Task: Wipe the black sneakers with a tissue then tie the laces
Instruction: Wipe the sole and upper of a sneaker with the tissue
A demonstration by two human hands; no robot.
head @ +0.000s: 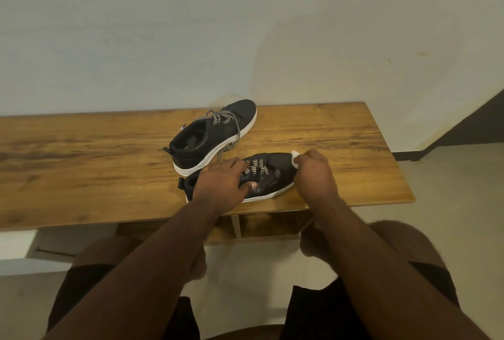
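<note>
Head view: the wooden table (81, 165) fills the middle band of the frame, its left end cut off at the edge. Mid-frame, the far sneaker (215, 135) stands upright with loose checkered laces (222, 119) trailing down — just beside the near sneaker (268, 176), whose heel and collar my left hand (221, 183) hides, fingers curled over the opening and gripping it. My right hand (313, 173) covers the toe, fist closed around a white tissue (295, 159) — only a small tuft shows.
</note>
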